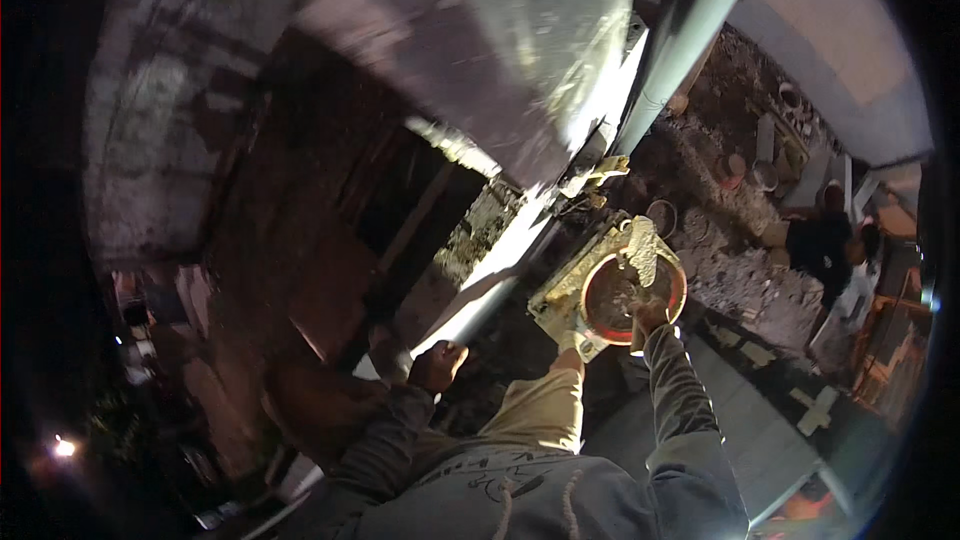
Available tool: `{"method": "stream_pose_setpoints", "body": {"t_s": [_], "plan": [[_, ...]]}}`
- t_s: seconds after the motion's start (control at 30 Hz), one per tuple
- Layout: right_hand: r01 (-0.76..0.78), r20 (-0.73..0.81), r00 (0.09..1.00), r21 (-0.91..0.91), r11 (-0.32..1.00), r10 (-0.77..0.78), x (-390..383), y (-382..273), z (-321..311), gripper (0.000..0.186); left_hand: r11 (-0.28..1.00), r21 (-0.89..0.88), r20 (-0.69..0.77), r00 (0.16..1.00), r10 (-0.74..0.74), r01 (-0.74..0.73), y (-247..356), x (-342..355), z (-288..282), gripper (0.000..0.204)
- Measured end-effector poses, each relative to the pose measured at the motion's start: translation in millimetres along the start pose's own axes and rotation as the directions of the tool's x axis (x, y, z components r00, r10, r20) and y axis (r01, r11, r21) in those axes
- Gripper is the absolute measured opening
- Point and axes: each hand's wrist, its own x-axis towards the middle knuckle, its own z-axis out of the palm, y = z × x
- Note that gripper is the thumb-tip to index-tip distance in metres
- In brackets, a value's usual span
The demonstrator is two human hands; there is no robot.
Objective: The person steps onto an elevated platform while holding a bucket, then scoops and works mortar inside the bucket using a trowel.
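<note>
My right hand is closed at the near right rim of a round bucket with a reddish inner rim. A trowel coated in wet-looking mortar lies across the bucket's far side, and my right hand appears to grip its handle. Grey mortar sits inside the bucket. The bucket stands on a dirty, mortar-stained board. My left hand is curled closed beside a brightly lit pale beam; whatever its fingers hold, if anything, is hidden.
A pale pipe rises at the top right, next to a large smooth grey wall surface. Dark openings drop away on the left. Far below on the right, another person stands near rubble and buckets.
</note>
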Motion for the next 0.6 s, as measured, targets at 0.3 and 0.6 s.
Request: {"method": "stream_pose_setpoints", "body": {"t_s": [0.3,0.6], "plan": [[-0.105,0.326,0.922,0.726,0.68,-0.206,-82,-212,-179,0.052,0.967,-0.186,-0.458,0.886,0.072,-0.175,43,-1,-41,0.038],[0.322,0.431,0.798,0.286,0.903,-0.421,-76,-349,-225,0.061,0.989,-0.139,-0.593,0.804,-0.048,-0.044,37,-47,-136,0.032]]}}
